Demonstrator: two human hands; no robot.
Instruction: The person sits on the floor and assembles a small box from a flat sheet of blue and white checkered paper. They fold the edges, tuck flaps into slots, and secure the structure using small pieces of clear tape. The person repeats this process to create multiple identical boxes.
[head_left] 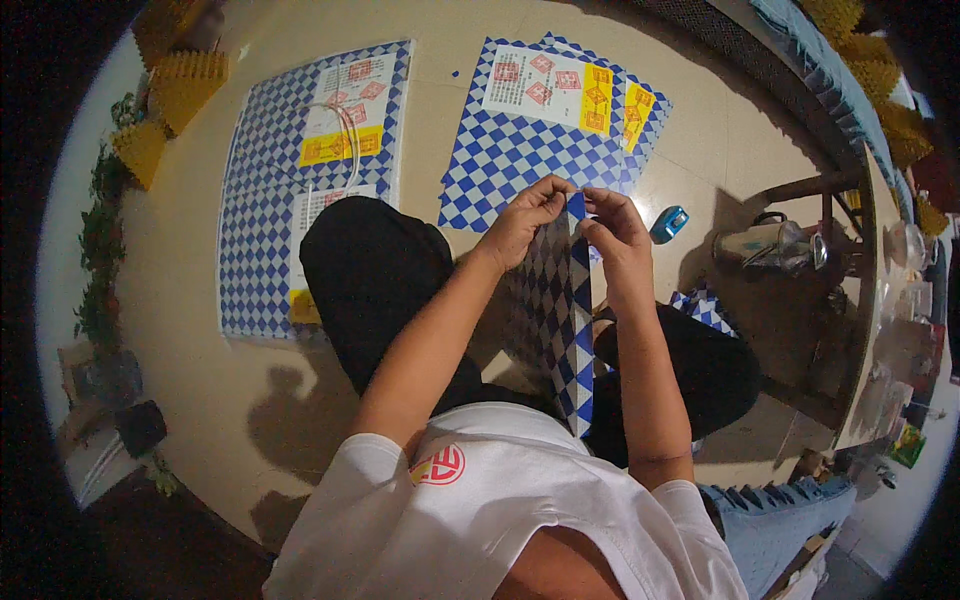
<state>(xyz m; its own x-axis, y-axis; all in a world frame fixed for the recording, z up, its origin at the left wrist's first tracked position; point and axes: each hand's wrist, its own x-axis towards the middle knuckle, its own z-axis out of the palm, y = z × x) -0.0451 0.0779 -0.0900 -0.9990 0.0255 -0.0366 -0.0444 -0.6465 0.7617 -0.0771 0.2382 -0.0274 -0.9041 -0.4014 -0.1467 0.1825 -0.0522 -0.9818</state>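
Observation:
I hold a blue-and-white checkered sheet (558,320) upright between my knees, folded along a long edge. My left hand (522,225) pinches its top end from the left, fingers curled over the fold. My right hand (615,235) grips the same top end from the right, close against the left hand. The sheet runs down toward my white shirt, between my legs in black trousers.
On the tiled floor lie two stacks of checkered sheets with printed labels, one at left (300,150), one ahead (540,120). A blue tape dispenser (669,223) lies right of my hands. Yellow folded pieces (185,85) sit far left. A glass table (880,260) stands right.

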